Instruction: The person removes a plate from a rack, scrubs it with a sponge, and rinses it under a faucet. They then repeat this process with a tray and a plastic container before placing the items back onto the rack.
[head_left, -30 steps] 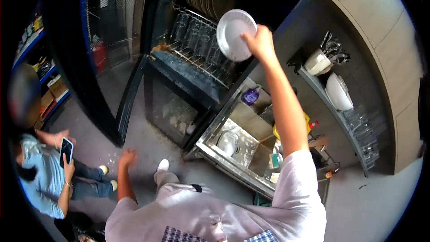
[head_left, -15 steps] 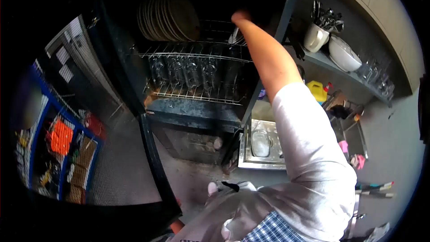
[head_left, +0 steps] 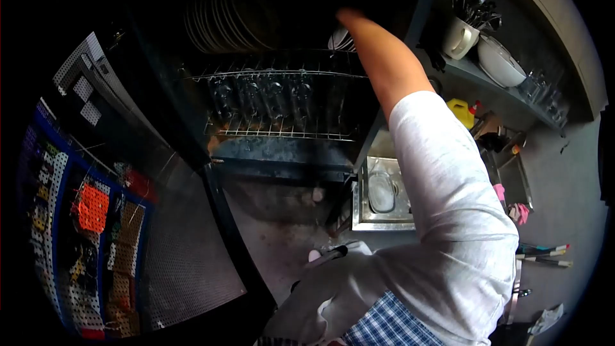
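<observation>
Reaching deep into a dark cabinet (head_left: 275, 150) with the right hand (head_left: 349, 18), right beside a white plate (head_left: 338, 38) at the right of the upper wire rack (head_left: 282, 74). Changed within the last 1 second from holding that plate in front of the cabinet to having it inside; judged from this, past carrying and into setting or adjusting. Stretching the bare forearm (head_left: 387, 57) forward, slanting up and left from a pale sleeve (head_left: 426, 147), to the right of larger plates (head_left: 224, 25) and higher than a row of glasses (head_left: 275, 99). Impossible to tell, in shadow, the spread of the fingers or any grip on the rim. Not showing the left hand
</observation>
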Action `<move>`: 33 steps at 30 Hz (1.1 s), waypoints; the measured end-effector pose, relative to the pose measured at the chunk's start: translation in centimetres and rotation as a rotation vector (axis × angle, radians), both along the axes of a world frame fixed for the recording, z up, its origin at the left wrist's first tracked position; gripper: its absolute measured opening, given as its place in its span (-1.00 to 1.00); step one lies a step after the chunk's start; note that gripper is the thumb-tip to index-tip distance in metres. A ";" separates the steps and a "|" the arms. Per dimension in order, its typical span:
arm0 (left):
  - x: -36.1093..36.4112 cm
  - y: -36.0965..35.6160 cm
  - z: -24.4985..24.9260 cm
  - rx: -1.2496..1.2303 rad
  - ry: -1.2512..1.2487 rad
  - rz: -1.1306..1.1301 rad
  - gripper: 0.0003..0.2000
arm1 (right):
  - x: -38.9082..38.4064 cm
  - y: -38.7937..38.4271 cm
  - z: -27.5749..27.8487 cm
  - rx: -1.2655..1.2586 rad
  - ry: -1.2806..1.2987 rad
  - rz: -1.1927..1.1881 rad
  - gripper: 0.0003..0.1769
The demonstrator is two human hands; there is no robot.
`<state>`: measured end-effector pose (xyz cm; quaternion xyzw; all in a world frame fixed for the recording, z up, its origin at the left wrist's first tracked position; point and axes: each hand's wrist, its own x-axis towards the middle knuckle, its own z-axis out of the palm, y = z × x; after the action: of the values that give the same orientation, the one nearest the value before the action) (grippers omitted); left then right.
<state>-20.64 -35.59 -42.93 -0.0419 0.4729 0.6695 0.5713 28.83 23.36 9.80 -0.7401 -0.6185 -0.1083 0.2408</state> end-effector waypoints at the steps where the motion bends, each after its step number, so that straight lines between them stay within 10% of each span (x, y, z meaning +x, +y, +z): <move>1: 0.0 -0.1 0.4 0.022 0.002 0.010 -0.53 | 0.0 0.0 -0.1 -0.002 0.003 0.002 -0.52; 17: 0.6 -2.6 8.2 0.564 -0.156 0.190 -0.49 | -3.0 -1.3 -0.6 0.036 -0.018 0.182 -0.55; 18: 2.2 -2.4 9.6 0.402 0.404 0.108 -0.49 | -2.5 -1.3 -0.8 0.035 -0.019 0.178 -0.55; 33: 1.2 -4.2 14.2 0.200 0.340 -0.046 -0.53 | 0.5 0.9 -1.0 0.114 -0.142 0.207 -0.64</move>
<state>-19.43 -39.82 -28.71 0.1394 0.4947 0.6972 0.4998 29.32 24.27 8.78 -0.6479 -0.7000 -0.1700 0.2478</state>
